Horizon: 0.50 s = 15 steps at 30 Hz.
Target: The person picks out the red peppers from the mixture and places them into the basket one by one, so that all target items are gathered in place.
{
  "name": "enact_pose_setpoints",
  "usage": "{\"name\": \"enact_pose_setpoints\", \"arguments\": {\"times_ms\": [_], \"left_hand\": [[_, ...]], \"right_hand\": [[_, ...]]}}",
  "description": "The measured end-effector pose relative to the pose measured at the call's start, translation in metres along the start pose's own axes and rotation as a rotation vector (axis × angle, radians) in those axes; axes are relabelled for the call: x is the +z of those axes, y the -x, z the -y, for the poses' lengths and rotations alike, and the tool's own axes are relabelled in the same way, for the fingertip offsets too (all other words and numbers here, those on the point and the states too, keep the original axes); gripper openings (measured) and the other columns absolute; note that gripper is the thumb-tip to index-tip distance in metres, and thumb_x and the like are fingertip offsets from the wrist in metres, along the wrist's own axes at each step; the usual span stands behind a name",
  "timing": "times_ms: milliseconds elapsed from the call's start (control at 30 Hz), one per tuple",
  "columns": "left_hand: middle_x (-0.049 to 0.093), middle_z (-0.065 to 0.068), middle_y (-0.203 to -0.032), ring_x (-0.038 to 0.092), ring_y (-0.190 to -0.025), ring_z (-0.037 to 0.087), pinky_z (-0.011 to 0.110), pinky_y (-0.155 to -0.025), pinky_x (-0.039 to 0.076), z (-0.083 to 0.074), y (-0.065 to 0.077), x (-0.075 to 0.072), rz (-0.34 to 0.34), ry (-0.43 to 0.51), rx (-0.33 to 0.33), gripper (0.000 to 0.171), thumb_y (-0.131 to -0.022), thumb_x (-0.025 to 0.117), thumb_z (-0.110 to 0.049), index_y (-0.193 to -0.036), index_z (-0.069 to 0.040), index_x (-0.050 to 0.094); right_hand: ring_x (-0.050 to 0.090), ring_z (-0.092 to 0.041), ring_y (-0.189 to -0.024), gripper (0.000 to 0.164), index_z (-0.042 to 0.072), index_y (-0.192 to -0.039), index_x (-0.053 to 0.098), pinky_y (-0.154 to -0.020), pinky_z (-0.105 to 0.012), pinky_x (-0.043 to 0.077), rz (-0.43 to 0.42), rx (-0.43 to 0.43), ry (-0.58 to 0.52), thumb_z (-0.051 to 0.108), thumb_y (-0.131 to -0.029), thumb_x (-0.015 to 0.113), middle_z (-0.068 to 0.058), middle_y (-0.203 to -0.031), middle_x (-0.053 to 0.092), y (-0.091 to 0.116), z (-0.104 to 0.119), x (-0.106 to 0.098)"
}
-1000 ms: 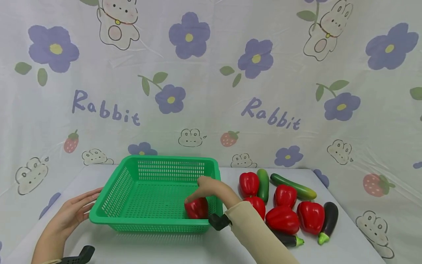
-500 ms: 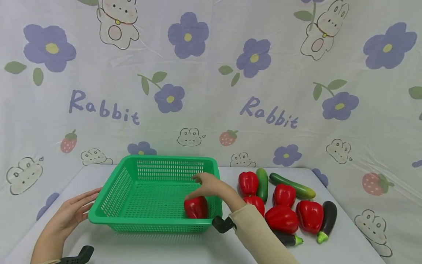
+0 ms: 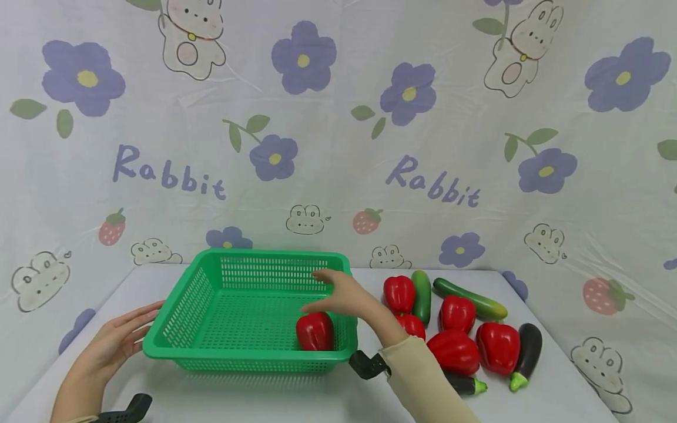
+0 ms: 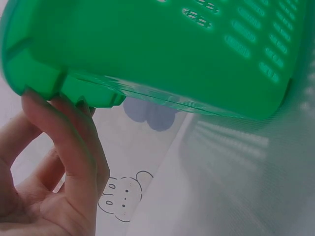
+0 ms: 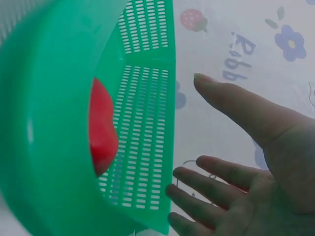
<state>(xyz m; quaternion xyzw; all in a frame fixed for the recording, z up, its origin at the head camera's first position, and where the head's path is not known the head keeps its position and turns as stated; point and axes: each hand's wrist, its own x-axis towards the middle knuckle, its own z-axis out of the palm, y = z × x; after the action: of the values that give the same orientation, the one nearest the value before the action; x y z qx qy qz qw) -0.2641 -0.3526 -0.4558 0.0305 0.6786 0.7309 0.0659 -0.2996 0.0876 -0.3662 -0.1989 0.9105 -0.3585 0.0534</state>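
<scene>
A green plastic basket (image 3: 248, 355) with slotted walls stands on the white table. One red bell pepper (image 3: 315, 332) lies in its front right corner. My right hand (image 3: 346, 295) is over the basket's right side, thumb and fingers spread with nothing between them, just above the pepper. In the right wrist view the near wall partly hides that bell pepper (image 5: 102, 130). My left hand (image 3: 119, 338) is at the basket's left side. In the left wrist view the left hand's fingertips (image 4: 34, 98) touch the underside of the rim, fingers loosely bent.
Right of the basket lie several red bell peppers (image 3: 498, 346), two green cucumbers (image 3: 471, 298) and two dark eggplants (image 3: 529, 349), close together. A patterned cloth (image 3: 338, 117) hangs behind the table.
My right hand has let go of the red bell pepper and moved up and slightly right, its fingers spreading. The pepper stays in the basket. The left hand keeps its place.
</scene>
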Motion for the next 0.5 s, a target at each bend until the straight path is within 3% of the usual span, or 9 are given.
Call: {"name": "enact_pose_setpoints", "arguments": {"times_ms": [500], "left_hand": [[0.069, -0.024, -0.109, 0.067, -0.100, 0.000, 0.027, -0.079, 0.056, 0.000, -0.001, -0.002, 0.020, 0.015, 0.013, 0.029, -0.102, 0.051, -0.017, -0.113, -0.034, 0.071]], "right_hand": [[0.047, -0.037, -0.133, 0.076, 0.016, -0.144, 0.047, -0.092, -0.052, 0.054, -0.124, 0.052, -0.042, 0.035, -0.078, 0.080, -0.013, -0.146, 0.050, 0.014, -0.008, -0.017]]}}
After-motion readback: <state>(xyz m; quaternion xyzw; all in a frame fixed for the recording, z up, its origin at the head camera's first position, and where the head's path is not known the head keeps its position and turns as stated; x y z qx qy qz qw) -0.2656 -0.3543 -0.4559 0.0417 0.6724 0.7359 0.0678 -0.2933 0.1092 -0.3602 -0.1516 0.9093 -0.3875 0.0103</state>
